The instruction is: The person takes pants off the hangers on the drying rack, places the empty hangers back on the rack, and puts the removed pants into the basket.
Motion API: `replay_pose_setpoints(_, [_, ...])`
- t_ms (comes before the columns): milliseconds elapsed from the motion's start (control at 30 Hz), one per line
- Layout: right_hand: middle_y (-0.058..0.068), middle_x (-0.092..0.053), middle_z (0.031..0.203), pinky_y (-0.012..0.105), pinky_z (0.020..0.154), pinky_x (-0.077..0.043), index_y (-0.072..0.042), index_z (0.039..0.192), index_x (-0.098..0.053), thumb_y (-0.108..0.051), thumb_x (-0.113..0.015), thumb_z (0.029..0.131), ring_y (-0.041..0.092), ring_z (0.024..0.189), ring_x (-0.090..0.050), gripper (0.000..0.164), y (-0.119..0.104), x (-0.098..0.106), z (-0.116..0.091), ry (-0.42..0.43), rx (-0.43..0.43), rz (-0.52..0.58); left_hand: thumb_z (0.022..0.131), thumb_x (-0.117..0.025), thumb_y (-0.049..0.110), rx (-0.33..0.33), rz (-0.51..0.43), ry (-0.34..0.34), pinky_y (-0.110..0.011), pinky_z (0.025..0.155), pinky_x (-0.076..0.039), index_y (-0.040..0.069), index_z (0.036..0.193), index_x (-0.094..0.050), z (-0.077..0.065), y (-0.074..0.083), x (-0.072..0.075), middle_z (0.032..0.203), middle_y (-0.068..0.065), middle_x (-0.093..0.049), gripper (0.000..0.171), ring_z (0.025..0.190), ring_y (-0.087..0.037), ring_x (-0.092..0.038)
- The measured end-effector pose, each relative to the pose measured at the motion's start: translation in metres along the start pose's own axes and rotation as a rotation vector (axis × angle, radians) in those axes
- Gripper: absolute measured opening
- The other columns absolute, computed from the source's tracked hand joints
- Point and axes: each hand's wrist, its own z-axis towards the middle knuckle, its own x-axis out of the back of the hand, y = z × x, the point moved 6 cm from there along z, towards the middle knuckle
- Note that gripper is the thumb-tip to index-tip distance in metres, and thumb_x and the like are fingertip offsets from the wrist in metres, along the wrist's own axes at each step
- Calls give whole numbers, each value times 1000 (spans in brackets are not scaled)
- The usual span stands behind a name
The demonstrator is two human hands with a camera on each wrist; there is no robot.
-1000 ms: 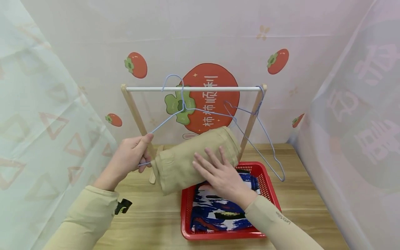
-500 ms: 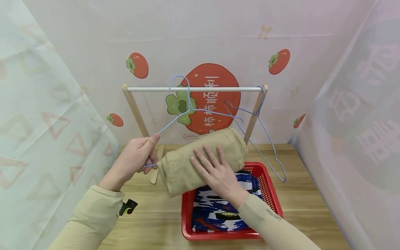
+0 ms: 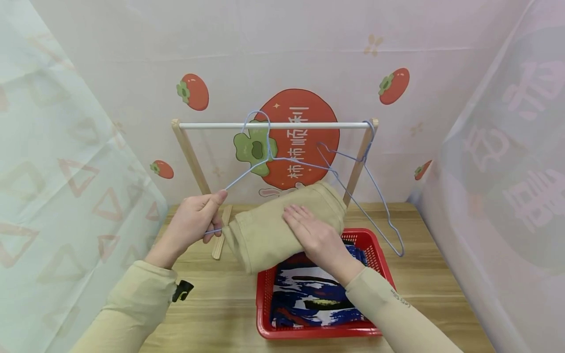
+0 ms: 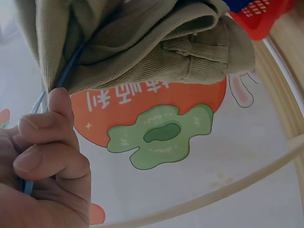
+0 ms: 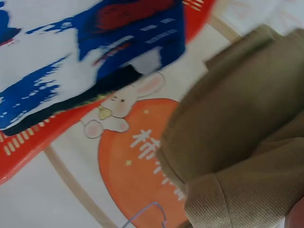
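In the head view my left hand (image 3: 194, 218) grips the left end of a blue wire hanger (image 3: 244, 175). The left wrist view shows its fingers (image 4: 66, 159) curled round the wire. Folded khaki trousers (image 3: 265, 235) hang tilted, with the hanger's lower wire running into their fold; a small loop and seams show on the trousers (image 4: 199, 57) in the left wrist view. My right hand (image 3: 315, 238) rests on top of the trousers, fingers together, its thumb hidden. From the right wrist, the trousers' open fold (image 5: 237, 123) shows, with that hand almost out of frame.
A red basket (image 3: 260, 304) with a folded blue, white and black patterned cloth (image 3: 300, 294) stands below the trousers. Behind is a rack with a white rail (image 3: 212, 126) and wooden posts (image 3: 192, 157). A second blue hanger (image 3: 375, 184) hangs at its right end.
The hanger and trousers have shifted right, held in my left hand, and the hook has dropped slightly. My right hand's spread fingers have drawn together on the trousers.
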Motion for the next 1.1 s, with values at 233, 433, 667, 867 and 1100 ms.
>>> replay_pose_setpoints(233, [17, -67, 132, 39, 98, -54, 3, 135, -59, 7, -63, 97, 27, 120, -67, 39, 10, 20, 8, 85, -98, 114, 105, -47, 58, -13, 77, 0, -34, 49, -48, 3, 68, -59, 5, -7, -6, 53, -5, -62, 67, 39, -22, -54])
replay_pose_setpoints(433, [15, -68, 129, 39, 95, -56, 3, 133, -60, 19, -72, 80, 28, 111, -71, 56, 18, 35, 8, 162, -167, 142, 106, -43, 57, -23, 161, -9, -34, 47, -46, 6, 71, -58, 8, -16, -10, 52, -4, -60, 64, 40, -20, -51])
replay_pose_setpoints(667, [15, -70, 126, 41, 91, -58, 4, 129, -63, 7, -71, 90, 31, 108, -71, 40, 26, 55, 12, 313, -198, 177, 109, -38, 54, -69, 323, -35, -36, 67, -48, 12, 96, -71, 11, -25, -14, 51, 3, -56, 55, 50, -15, -54])
replay_pose_setpoints(867, [16, -71, 124, 31, 97, -54, 5, 128, -65, -19, -66, 101, 32, 105, -72, 36, 30, 77, 20, 419, -207, 201, 109, -38, 52, -100, 422, -24, -42, 72, -50, 14, 88, -69, 15, -29, -15, 52, 7, -55, 54, 54, -14, -55])
replay_pose_setpoints(1100, [16, -72, 121, 27, 99, -53, 7, 125, -66, -8, -65, 100, 31, 105, -72, 29, 24, 93, 29, 433, -152, 218, 109, -41, 51, -139, 402, -5, -35, 61, -45, 16, 75, -64, 19, -42, -5, 52, 4, -57, 54, 51, -14, -54])
